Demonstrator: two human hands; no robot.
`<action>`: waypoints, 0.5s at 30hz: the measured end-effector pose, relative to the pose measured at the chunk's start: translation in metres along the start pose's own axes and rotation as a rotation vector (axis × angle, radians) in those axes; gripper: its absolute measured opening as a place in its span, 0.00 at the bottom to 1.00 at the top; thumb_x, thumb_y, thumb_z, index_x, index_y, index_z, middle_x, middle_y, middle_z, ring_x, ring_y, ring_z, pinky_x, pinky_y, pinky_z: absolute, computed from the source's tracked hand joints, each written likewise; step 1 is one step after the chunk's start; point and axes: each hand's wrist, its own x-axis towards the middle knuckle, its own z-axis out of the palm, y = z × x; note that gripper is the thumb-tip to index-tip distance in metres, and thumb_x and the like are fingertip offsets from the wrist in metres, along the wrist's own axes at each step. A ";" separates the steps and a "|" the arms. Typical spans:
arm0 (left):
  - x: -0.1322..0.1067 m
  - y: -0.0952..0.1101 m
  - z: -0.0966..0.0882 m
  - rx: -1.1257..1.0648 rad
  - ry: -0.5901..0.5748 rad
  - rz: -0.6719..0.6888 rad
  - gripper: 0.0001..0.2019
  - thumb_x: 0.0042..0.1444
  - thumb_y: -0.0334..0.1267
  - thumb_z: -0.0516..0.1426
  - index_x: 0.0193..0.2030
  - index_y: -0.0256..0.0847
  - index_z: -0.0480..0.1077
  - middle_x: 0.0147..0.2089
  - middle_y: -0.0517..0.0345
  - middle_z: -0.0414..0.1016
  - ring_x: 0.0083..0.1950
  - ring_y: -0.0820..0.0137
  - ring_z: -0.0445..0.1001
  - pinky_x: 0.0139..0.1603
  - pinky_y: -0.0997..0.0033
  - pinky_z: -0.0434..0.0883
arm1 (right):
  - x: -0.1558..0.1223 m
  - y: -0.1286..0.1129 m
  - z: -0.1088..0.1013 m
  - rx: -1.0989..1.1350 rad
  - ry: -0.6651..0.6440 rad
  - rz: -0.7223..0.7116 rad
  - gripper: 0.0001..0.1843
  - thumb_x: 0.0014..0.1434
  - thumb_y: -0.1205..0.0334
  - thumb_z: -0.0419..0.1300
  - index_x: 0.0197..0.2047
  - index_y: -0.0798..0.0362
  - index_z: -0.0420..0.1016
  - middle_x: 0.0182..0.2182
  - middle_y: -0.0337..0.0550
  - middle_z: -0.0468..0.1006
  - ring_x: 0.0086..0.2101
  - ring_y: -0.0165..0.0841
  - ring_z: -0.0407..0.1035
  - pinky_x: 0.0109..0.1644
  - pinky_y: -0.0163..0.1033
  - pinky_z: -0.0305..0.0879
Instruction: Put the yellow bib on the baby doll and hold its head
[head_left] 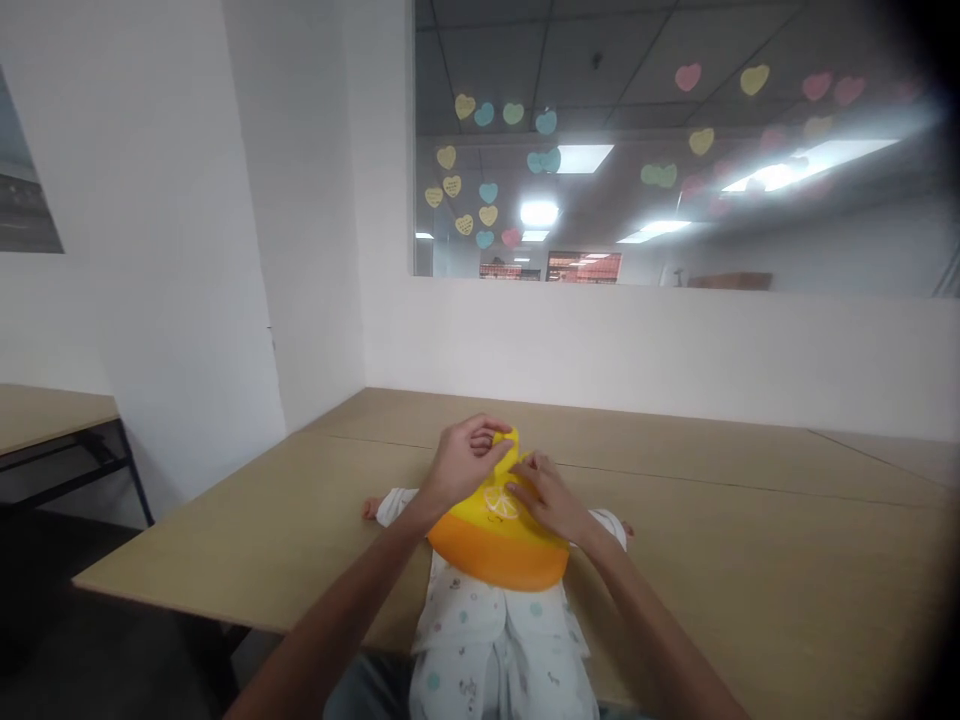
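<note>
both hands at the neck strap of a yellow bib, low centre of the frame

the left hand (466, 455) sits just above the middle of the lower half, fingers curled tight and pinching the thin yellow strap (512, 447) that rises from the top of the bib (495, 540); the right hand (546, 495) lies just right of it, fingers narrow and pressed flat on the bib's yellow upper part, fingertips beside the strap's base; whether it grips anything i cannot tell; the two hands are almost touching

the bib is yellow above and orange along its rounded lower rim, with a pale citrus-slice print near the top; it lies on the chest of a doll (499, 640) in white printed pyjamas; the doll lies on its back at the near edge of the table (750, 560), legs hanging over the edge toward the bottom of the frame, small arms spread left and right on the tabletop; its head is hidden behind the hands and bib

the tabletop runs bare to the right and back to the white wall (637, 350); its left edge cuts diagonally toward the lower left, with dark floor beyond; a second table (45, 415) stands well apart at the left edge; a window (675, 150) with paper hearts fills the upper right
</note>
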 end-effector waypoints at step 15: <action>-0.078 0.040 -0.026 0.092 -0.317 -0.171 0.24 0.76 0.62 0.52 0.55 0.44 0.74 0.57 0.44 0.85 0.49 0.57 0.87 0.56 0.55 0.82 | -0.107 -0.104 -0.119 0.175 -0.064 -0.096 0.19 0.75 0.46 0.57 0.35 0.46 0.79 0.39 0.47 0.74 0.42 0.41 0.71 0.48 0.46 0.70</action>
